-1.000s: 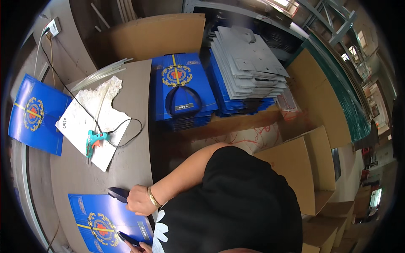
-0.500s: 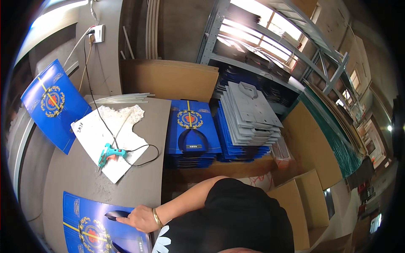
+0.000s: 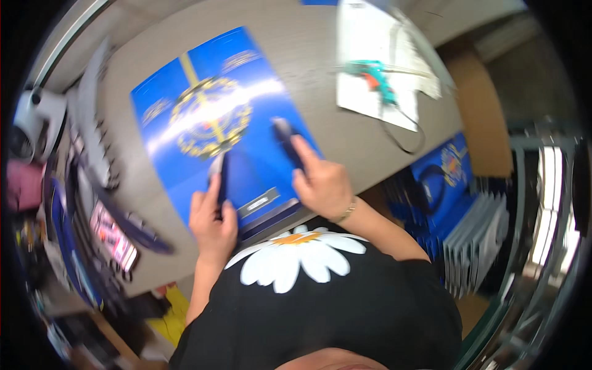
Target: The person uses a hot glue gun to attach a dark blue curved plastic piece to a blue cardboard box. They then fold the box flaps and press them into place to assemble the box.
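A flat blue board piece (image 3: 166, 163) with a yellow emblem lies tilted on the grey table in front of me. Two lengths of black strap show on it. My left hand (image 3: 213, 225) is at the nearer-left strap length (image 3: 224, 179), which runs between its thumb and straight index finger. At the other strap length (image 3: 287, 143), my right hand (image 3: 325, 184) has its index finger along the strap and its thumb close by. Slight motion blur hides the exact finger contact. A small dark label (image 3: 259, 201) sits between the hands.
A teal glue gun (image 3: 377, 79) with a cord rests on white paper (image 3: 357, 37) at the far right. Stacked blue pieces (image 3: 441, 169) and grey ones (image 3: 478, 234) stand beyond the table's right edge. Dark straps (image 3: 132, 228) and a phone (image 3: 116, 237) lie at left.
The view has swung left and down over the table. The blue board is now in front of me, and both hands are on it; earlier only the right hand showed at the strap.
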Demonstrator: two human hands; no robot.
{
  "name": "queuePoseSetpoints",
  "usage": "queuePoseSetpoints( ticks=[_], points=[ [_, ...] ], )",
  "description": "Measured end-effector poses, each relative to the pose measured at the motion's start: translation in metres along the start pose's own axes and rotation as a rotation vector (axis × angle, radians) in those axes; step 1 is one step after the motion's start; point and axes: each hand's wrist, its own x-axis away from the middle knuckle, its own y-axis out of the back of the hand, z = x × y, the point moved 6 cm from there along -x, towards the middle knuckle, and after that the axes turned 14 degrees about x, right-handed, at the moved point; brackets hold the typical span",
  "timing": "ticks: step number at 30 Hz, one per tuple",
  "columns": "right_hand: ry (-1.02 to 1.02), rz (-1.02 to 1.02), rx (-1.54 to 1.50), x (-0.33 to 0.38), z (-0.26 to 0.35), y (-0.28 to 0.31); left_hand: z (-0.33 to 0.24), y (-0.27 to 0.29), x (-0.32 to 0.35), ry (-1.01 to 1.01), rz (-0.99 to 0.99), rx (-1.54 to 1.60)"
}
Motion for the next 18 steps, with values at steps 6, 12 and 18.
queuePoseSetpoints(
  ticks=[6, 12, 18],
  points=[
    [0.068, 0.032, 0.058, -0.003, 0.008, 0.004, -0.006, 0.004, 0.006, 0.017, -0.027, -0.016],
    [0.265, 0.000, 0.113, -0.013, 0.023, 0.004, -0.009, 0.002, 0.007, 0.002, -0.039, -0.008],
    [0.332, 0.049, 0.072, -0.021, 0.034, -0.003, -0.009, 0.005, 0.009, 0.003, -0.061, -0.005]
  ],
)
